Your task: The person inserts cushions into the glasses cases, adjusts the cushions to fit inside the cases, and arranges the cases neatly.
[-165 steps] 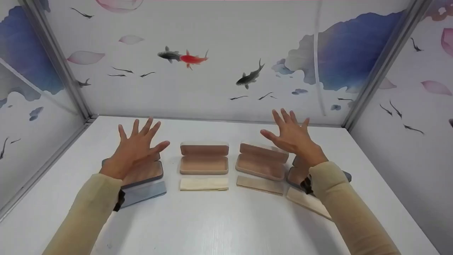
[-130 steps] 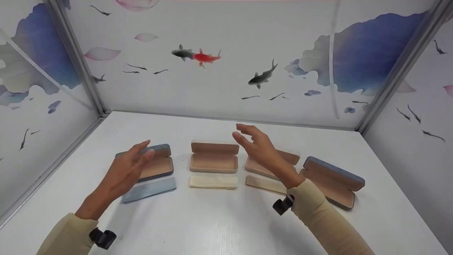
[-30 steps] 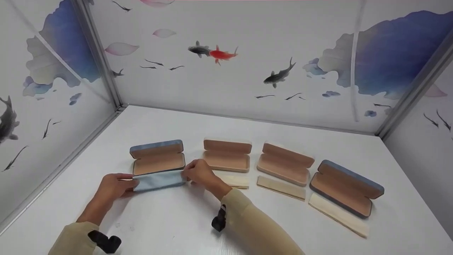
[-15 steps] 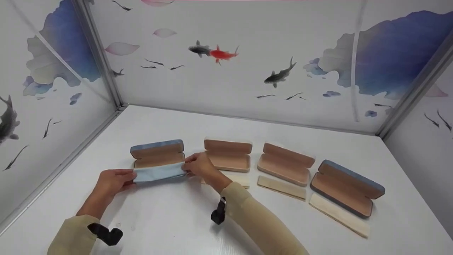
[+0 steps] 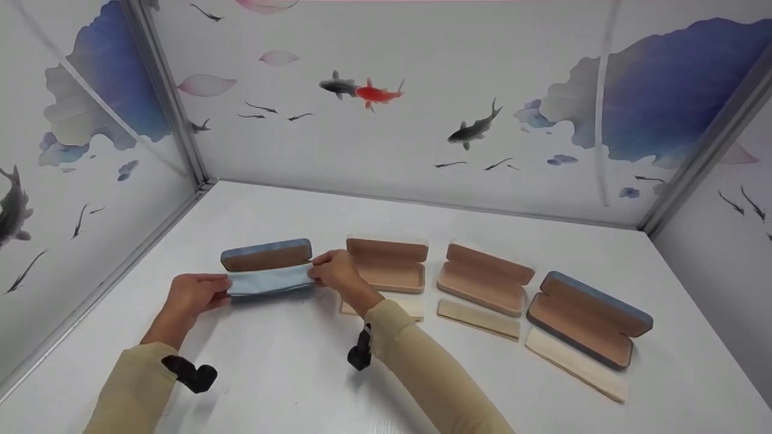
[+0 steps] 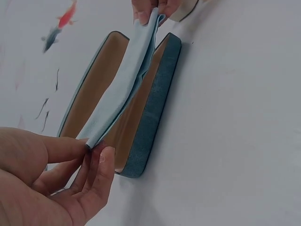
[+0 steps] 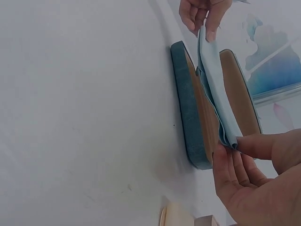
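While the blue cloth (image 5: 271, 279) is held stretched between two hands, its left end is pinched by the left hand (image 5: 189, 295), thumb against fingers, and its right end is pinched likewise by the right hand (image 5: 339, 272). The folded strip is held over the open bottom half of the blue case (image 6: 154, 110), in front of the raised lid (image 5: 265, 255). In both wrist views the tan inside can be seen beneath it, so it has not been laid flat there; whether the rim is touched by either end cannot be told.

Along one long edge the layers are seen parted. If one end were let go ahead of the other, the fold could be opened and the strip left crooked. Because the cloth looks nearly as long as the case, a corner could be caught on the rim if the hands were lowered unevenly. The case is steadied by no hand, only set on the table (image 5: 271, 380), so it could be nudged askew by a knuckle. The cream case (image 5: 398, 278), just beside the right hand, or the cream cloth (image 5: 407, 307), partly hidden by that arm, could be shifted by a careless sideways sweep.
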The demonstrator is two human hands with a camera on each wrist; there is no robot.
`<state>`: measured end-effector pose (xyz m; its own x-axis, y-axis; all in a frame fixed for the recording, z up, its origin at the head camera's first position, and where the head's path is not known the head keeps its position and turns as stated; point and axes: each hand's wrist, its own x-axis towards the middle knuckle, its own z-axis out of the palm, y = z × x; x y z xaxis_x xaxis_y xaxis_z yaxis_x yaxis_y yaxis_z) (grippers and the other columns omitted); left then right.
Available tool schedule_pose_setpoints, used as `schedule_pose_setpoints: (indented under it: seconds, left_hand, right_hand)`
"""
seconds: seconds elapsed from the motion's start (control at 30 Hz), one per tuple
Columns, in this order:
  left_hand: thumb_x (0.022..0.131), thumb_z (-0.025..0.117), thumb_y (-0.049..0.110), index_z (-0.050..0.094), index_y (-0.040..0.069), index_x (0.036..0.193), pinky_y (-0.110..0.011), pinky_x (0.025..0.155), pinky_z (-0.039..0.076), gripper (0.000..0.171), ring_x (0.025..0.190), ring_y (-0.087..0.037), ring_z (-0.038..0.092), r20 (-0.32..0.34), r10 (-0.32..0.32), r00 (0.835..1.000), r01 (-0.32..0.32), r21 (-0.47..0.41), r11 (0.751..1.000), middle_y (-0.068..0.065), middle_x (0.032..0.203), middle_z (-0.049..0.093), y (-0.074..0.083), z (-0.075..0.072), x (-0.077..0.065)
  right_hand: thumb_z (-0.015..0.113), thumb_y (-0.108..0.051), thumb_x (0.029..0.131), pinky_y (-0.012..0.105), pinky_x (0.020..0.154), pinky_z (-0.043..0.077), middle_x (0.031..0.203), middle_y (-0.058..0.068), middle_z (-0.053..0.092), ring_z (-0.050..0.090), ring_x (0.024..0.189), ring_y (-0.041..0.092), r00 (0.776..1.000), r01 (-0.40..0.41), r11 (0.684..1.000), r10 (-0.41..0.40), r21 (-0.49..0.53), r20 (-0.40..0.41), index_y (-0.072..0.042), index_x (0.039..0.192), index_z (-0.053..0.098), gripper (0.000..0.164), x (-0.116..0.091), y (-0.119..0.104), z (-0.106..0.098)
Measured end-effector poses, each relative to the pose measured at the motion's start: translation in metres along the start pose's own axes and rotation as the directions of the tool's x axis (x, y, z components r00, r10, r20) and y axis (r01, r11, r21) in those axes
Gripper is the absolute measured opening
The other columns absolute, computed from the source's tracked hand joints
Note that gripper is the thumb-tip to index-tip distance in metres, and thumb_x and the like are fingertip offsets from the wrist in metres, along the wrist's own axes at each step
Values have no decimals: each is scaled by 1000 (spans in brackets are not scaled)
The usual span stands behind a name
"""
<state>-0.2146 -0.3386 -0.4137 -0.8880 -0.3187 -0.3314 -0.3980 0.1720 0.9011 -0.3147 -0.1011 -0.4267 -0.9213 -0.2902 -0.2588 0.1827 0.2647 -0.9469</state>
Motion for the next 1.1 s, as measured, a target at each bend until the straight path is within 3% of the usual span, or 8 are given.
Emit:
schedule_pose_setpoints:
  seconds: [0.17, 0.57, 0.83, 0.97, 1.1]
  left_hand:
    - [97, 62, 9, 46, -17, 140, -19, 69, 59, 52, 69, -2, 65, -20, 16, 1000, -16, -32, 999, 3, 83, 65, 0, 1, 7]
    - [97, 63, 9, 47, -14, 140, -17, 69, 57, 51, 70, -2, 63, -64, -28, 998, 27, -10, 1000, 0, 89, 64, 1, 0, 15]
    - [97, 63, 12, 49, -13, 139, -16, 66, 56, 51, 67, -2, 62, -89, -44, 995, 45, 13, 999, 2, 82, 65, -4, -3, 19]
    - [96, 65, 13, 51, -13, 137, -15, 65, 56, 50, 66, -1, 62, -104, -29, 994, 33, 39, 999, 2, 85, 66, -6, -3, 20]
    - [95, 65, 13, 53, -14, 135, -15, 63, 54, 50, 64, 0, 62, -101, 2, 995, 4, 60, 998, 7, 77, 65, -9, 0, 22]
  right_hand:
    - [72, -1, 89, 27, 77, 58, 95, 7, 66, 63, 80, 13, 999, 8, 1000, -7, 9, -39, -2, 102, 67, 14, 4, 4, 4]
    - [73, -2, 88, 25, 72, 54, 98, 7, 69, 64, 83, 13, 992, 72, 997, -72, -7, -100, -4, 102, 70, 15, 11, 3, 11]
    - [71, 2, 88, 24, 70, 54, 93, 6, 70, 64, 80, 12, 987, 107, 993, -113, -58, -114, -2, 101, 71, 13, 10, 2, 15]
    - [70, 2, 88, 22, 66, 52, 92, 6, 71, 62, 77, 9, 982, 139, 987, -148, -87, -114, -1, 102, 72, 14, 10, 3, 16]
    - [70, 1, 88, 22, 67, 52, 96, 7, 72, 62, 78, 11, 981, 150, 982, -162, -114, -107, 0, 105, 72, 17, 10, 6, 16]
